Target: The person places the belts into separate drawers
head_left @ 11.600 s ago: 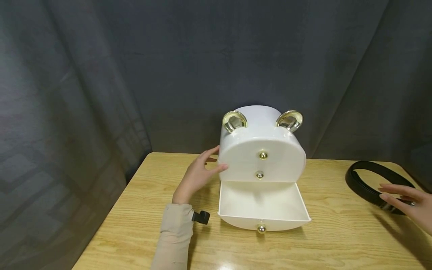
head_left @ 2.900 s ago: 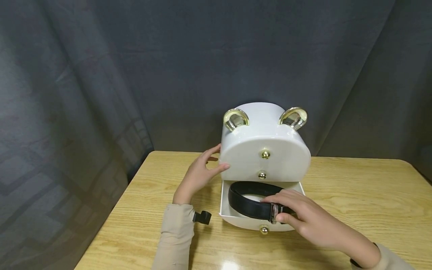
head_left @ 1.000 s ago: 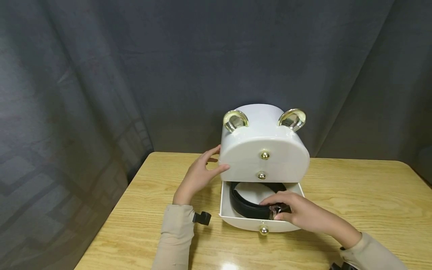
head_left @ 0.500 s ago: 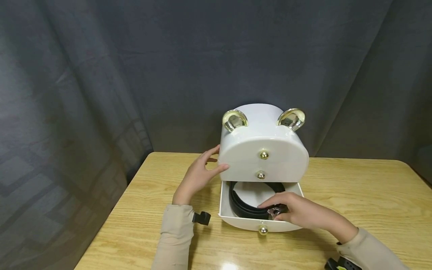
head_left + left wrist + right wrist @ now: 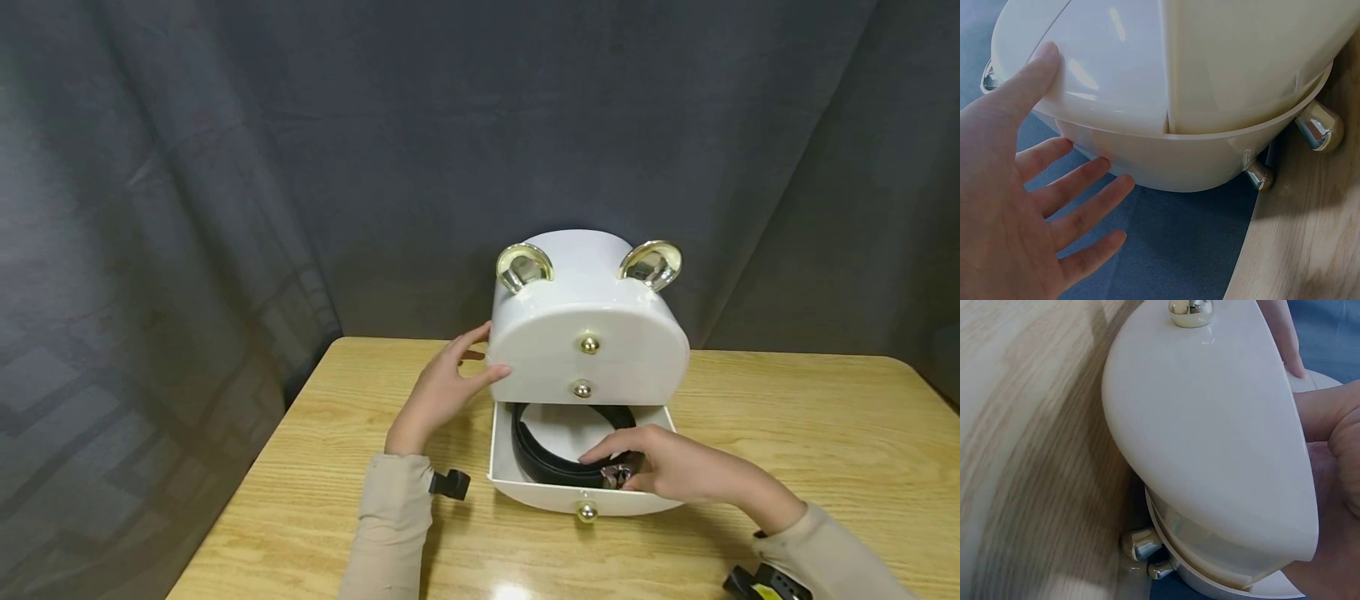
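A glossy white storage box (image 5: 547, 358) with two gold ears stands on the table. Its bottom drawer (image 5: 525, 495) is pulled out, and a coiled black belt (image 5: 551, 473) with a silver buckle (image 5: 615, 476) lies in it. My right hand (image 5: 675, 467) reaches into the drawer and holds the belt beside the buckle, fingers inside the coil and thumb on the outer side. In the right wrist view the drawer front (image 5: 1210, 425) hides the belt. My left hand (image 5: 438, 396) rests on the box's left side, thumb on the front edge, fingers spread in the left wrist view.
Gold knobs stick out of the drawer fronts, the lowest knob (image 5: 587, 511) over the wooden table (image 5: 787, 433). A dark grey curtain (image 5: 420, 167) hangs close behind the table. Black bands sit on both wrists.
The belt, first on the table at far right, has been carried into the drawer by my right hand and lowered. Lately its coil has settled flatter. My left hand has stayed on the box.
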{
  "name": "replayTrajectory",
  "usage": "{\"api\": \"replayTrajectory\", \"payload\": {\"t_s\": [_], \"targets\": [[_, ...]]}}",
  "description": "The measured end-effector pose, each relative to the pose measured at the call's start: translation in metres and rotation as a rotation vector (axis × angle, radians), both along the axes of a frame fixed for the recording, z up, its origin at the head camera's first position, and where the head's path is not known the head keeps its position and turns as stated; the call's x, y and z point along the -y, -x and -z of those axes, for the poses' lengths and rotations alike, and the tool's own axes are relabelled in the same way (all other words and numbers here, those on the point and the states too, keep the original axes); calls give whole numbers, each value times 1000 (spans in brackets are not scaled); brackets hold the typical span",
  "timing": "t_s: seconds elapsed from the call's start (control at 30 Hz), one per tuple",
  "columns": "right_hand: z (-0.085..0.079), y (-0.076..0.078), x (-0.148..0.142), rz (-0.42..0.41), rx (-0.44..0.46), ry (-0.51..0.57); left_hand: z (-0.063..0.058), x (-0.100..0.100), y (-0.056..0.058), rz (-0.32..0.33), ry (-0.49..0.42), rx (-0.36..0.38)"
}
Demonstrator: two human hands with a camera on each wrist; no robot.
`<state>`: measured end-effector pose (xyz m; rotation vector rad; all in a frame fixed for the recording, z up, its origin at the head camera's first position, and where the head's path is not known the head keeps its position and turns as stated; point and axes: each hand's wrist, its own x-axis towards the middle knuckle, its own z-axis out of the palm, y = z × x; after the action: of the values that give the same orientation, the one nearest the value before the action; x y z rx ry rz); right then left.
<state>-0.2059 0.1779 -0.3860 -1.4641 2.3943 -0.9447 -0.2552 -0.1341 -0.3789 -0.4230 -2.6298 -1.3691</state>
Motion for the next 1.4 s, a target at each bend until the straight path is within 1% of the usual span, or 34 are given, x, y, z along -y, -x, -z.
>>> {"api": "replayTrajectory", "payload": {"t_s": [0.1, 0.17, 0.3, 0.4, 0.47, 0.57, 0.63, 0.73, 0.83, 0.9, 1.07, 1.13, 1.2, 1.3, 1.4], "targets": [[-2, -1, -2, 3, 2, 1, 0, 0, 0, -1, 0, 1], [-2, -2, -4, 5, -13, 6, 0, 0, 0, -5, 3, 1], [-3, -4, -10, 39, 12, 8, 0, -1, 0, -10, 10, -5], [-2, -5, -14, 59, 48, 27, 0, -1, 0, -14, 14, -7], [-1, -6, -16, 58, 57, 52, -1, -1, 0, -16, 15, -5], [0, -8, -17, 72, 55, 87, 0, -1, 0, -15, 14, 1], [2, -10, -17, 96, 30, 114, 0, -1, 1, -14, 13, 2], [3, -15, -17, 164, -23, 152, 0, -1, 1, -15, 15, 3], [4, -22, -15, 225, -101, 191, 0, -1, 0, -15, 15, 2], [4, -28, -14, 273, -131, 215, 0, -1, 0, -14, 13, 3], [5, -45, -6, 357, -213, 314, 0, -1, 0, -20, 13, 6], [5, -52, -2, 399, -219, 354, 0, -1, 1, -20, 16, 8], [6, -60, 2, 453, -203, 386, -1, -1, 0, -18, 19, 13], [6, -71, 7, 540, -175, 399, -1, -1, 0, -13, 19, 16], [8, -78, 11, 591, -184, 409, 0, -1, 0, -11, 12, 14]]}}
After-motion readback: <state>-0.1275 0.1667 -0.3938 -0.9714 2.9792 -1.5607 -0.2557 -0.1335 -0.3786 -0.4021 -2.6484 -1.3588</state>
